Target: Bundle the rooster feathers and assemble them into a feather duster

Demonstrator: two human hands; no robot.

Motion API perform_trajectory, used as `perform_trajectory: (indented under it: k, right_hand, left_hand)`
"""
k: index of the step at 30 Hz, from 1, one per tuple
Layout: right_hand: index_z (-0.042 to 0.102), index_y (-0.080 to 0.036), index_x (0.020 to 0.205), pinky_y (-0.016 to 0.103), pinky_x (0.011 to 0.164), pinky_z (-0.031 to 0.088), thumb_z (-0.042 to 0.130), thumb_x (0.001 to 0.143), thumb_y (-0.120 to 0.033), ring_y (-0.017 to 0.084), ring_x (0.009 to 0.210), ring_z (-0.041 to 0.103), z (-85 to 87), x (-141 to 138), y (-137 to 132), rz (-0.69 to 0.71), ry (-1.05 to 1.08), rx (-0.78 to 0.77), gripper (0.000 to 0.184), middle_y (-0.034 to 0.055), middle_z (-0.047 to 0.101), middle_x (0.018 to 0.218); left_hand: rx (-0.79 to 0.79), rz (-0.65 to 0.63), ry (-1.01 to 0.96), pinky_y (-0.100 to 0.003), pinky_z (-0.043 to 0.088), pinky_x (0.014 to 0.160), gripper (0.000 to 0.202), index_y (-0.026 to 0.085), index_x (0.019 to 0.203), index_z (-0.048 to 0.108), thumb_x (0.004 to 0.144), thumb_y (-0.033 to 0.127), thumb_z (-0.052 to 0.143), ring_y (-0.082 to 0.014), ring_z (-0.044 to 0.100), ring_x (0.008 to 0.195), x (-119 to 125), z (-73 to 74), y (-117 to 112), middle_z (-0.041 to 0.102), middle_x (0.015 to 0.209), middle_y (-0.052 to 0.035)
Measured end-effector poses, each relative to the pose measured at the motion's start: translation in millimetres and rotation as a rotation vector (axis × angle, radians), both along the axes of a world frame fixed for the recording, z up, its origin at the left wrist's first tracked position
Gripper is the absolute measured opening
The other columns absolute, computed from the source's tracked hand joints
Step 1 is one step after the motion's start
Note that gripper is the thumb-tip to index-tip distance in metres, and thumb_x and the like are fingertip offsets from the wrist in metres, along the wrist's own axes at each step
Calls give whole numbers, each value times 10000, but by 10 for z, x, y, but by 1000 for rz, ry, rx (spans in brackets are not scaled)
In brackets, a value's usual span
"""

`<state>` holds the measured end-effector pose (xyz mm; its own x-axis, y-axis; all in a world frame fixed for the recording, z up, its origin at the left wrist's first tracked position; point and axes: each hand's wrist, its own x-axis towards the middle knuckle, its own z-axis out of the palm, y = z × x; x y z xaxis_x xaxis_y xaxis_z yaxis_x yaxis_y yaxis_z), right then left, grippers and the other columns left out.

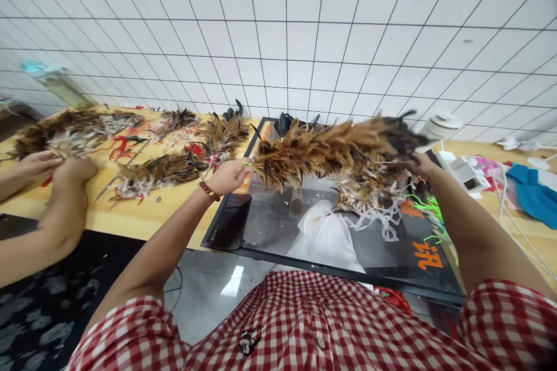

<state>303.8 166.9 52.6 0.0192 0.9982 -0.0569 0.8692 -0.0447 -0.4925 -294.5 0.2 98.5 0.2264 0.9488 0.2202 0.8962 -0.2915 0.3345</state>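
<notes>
Long brown feather strip (331, 153) between two hands
Head view: it runs left to right over the black board (278, 258), toward the far edge. Left hand (228, 177) pinches one end; right hand (422, 165) meets the black end, grip unclear.

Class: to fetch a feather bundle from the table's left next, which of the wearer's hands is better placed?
Probably the left hand: nearer those bundles, though gripping a plume. The right hand is at its other end.
</notes>
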Motion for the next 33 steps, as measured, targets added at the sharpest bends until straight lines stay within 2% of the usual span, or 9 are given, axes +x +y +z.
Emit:
perform_trajectory:
  k: [3, 8, 13, 16, 20, 22, 25, 30, 33]
  right_hand:
    - [694, -275, 638, 454, 912, 547, 781, 810, -311, 277, 904, 716, -92, 82, -52, -59, -36, -107, 197, 125, 762, 890]
    - [629, -256, 555, 529, 1042, 521, 745, 782, -251, 374, 1121, 698, 29, 86, -92, -54, -197, -166, 255, 131, 757, 935]
    - [790, -261, 924, 639, 1159, 417, 635, 916, -354, 454, 1331, 598, 542, -946, -389, 42, -140, 164, 181, 141, 755, 1245]
    - [715, -266, 1264, 529, 1171, 463, 631, 939, -527, 319, 1318, 636, 620, -2058, -675, 321, 425, 156, 426, 90, 711, 1390]
    - [688, -214, 943, 305, 709, 567, 800, 756, -614, 164, 771, 693, 345, -3072, -919, 557, 803, -222, 456, 44, 757, 898]
    - [616, -225, 804, 239, 453, 347, 811, 690, -700, 84, 472, 445, 187, -3206, -946, 467, 888, -387, 527, -42, 558, 598]
    - [565, -245, 766, 241, 424, 142, 733, 736, -751, 55, 416, 165, 18, -3134, -923, 284, 915, -375, 535, -104, 279, 492]
    - [595, -236, 690, 276, 441, 233, 684, 849, -559, 90, 430, 220, -149, -3027, -717, 228, 743, -348, 371, -69, 292, 475]
    - [642, -219, 679, 288, 589, 447, 678, 869, -404, 141, 566, 497, -151, -3150, -345, 190, 577, -249, 267, -5, 544, 584]
  left_hand:
    - [-81, 16, -504, -230, 393, 563, 420, 200, 616, 487, 881, 495, 627, -125, 481, 561, 86, -19, -39, 507, 582, -12]
    - [-296, 158, -1425, -149, 161, 413, 625, 227, 686, 333, 750, 590, 837, -28, 208, 416, 428, 64, -111, 298, 528, 111]
    - [-249, 323, -1859, -127, 117, 386, 414, 219, 726, 311, 1058, 355, 517, -19, 153, 364, 947, 177, 17, 246, 501, 117]
    - [-291, 334, -1902, -118, 120, 378, 357, 220, 759, 341, 1101, 311, 390, -21, 173, 350, 1321, 108, 163, 267, 498, 112]
    - [-335, 364, -1955, -124, 113, 371, 442, 208, 736, 325, 1045, 425, 554, -8, 188, 343, 1607, -75, 294, 285, 486, 119]
    - [-378, 337, -1978, -123, 120, 368, 465, 203, 728, 331, 1030, 459, 575, -4, 190, 351, 1606, -146, 304, 308, 496, 115]
    - [-488, 275, -2010, -117, 137, 364, 419, 192, 749, 395, 1024, 434, 599, -7, 220, 370, 1512, -225, 270, 334, 526, 107]
    - [-463, 414, -2057, -113, 141, 364, 337, 159, 767, 490, 1065, 311, 534, -12, 209, 371, 1407, -382, 240, 288, 516, 113]
    - [-363, 508, -2102, -119, 138, 372, 346, 161, 768, 489, 1071, 325, 525, -14, 210, 372, 1364, -463, 253, 293, 505, 116]
